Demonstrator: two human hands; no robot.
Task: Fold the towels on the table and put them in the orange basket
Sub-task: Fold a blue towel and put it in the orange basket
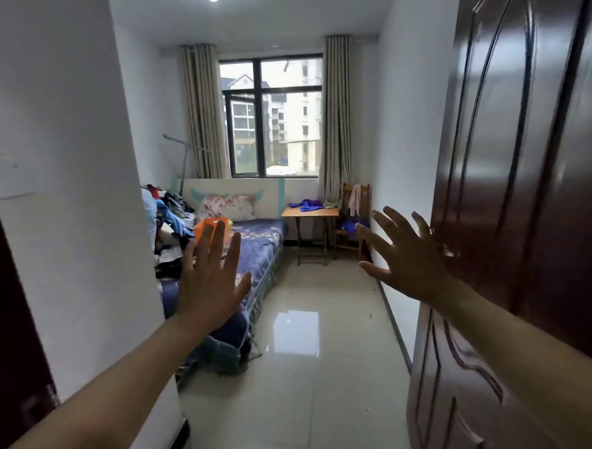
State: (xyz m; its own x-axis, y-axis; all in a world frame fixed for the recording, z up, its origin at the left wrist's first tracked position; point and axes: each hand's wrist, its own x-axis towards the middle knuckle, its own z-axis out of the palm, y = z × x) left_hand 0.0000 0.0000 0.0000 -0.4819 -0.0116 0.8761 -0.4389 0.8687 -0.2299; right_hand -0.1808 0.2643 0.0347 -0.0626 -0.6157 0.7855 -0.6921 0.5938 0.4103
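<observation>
I stand in a doorway and look into a bedroom. Blue and purple towels lie crumpled on a small wooden table under the window, far ahead. The orange basket sits on the bed, partly hidden behind my left hand. That hand is raised with straight, spread fingers and holds nothing. My right hand is raised too, fingers spread, empty, close to the door; I cannot tell whether it touches the door.
A dark brown door stands open on the right. A white wall fills the left. A bed with a purple sheet and a heap of clothes lines the left side. A wooden chair stands beside the table. Glossy tiled floor leads ahead.
</observation>
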